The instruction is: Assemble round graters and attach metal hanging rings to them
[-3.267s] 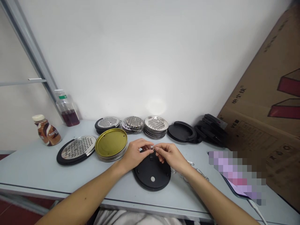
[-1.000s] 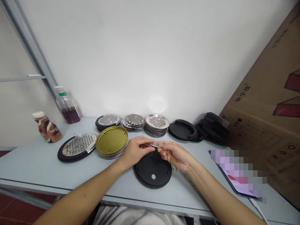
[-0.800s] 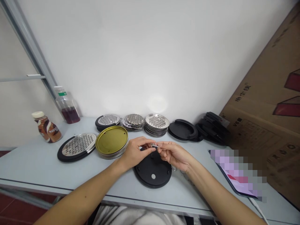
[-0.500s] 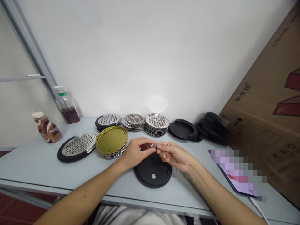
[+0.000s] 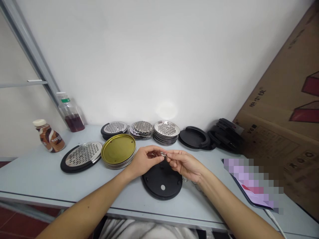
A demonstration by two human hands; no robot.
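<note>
Between my two hands is a small shiny metal ring [image 5: 162, 154], pinched from both sides above a round black disc. My left hand [image 5: 146, 162] grips the ring's left side with thumb and fingertips. At its right side, my right hand [image 5: 185, 163] pinches with thumb and index finger, the other fingers curled. The black disc [image 5: 156, 187] lies on the table under the hands, with small dark studs and a pale round spot; its far part is hidden. More metal rings [image 5: 184, 179] lie beside it, partly covered by my right wrist.
Left of my hands are a stack of gold-coloured round plates [image 5: 119, 149] and a black-rimmed grater disc [image 5: 83, 154]. Stacked grater plates [image 5: 166, 129] and black holders [image 5: 194, 137] line the wall. A phone [image 5: 249, 186] and a large carton [image 5: 279, 132] stand right; bottles [image 5: 51, 137] stand left.
The ring has turned slightly between my fingertips and now appears more edge-on. Both hands stay in nearly the same place over the black disc.
</note>
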